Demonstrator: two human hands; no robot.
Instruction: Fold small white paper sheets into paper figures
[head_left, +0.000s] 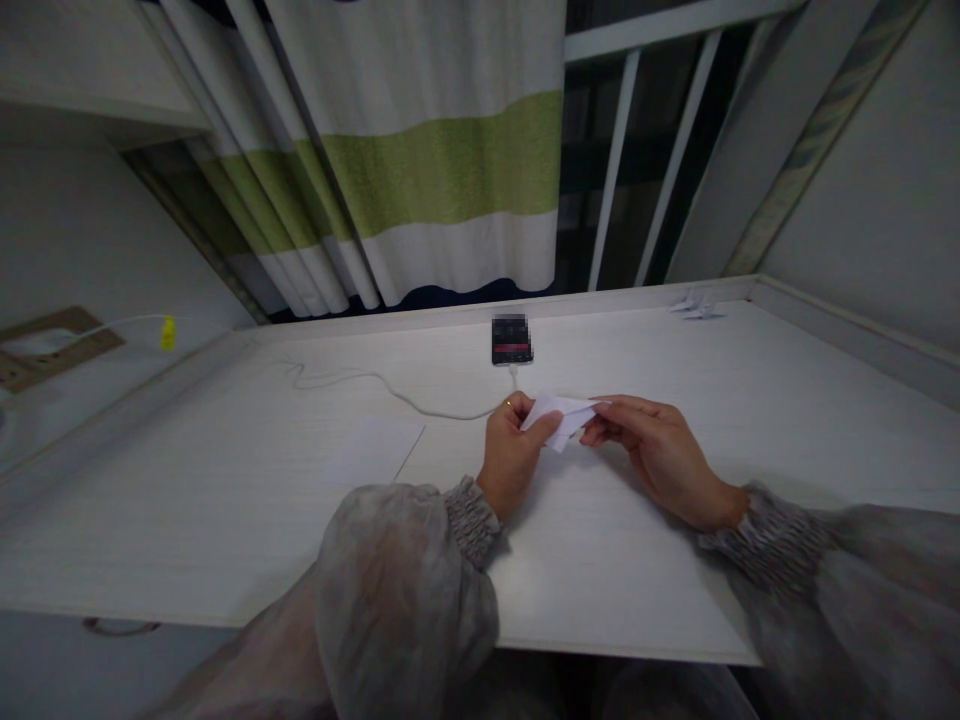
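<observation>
A small folded piece of white paper is held up over the desk between my two hands. My left hand pinches its left part, thumb on top, a ring on one finger. At the paper's pointed right end, my right hand grips the tip between thumb and fingers. The fingers of both hands partly hide the folds. To the left of my hands, a flat stack or sheet of white paper lies on the desk.
A phone lies beyond my hands, plugged into a white cable running left. Several folded paper pieces sit at the desk's back right. A curtain hangs behind the white desk; a wall socket panel is at left.
</observation>
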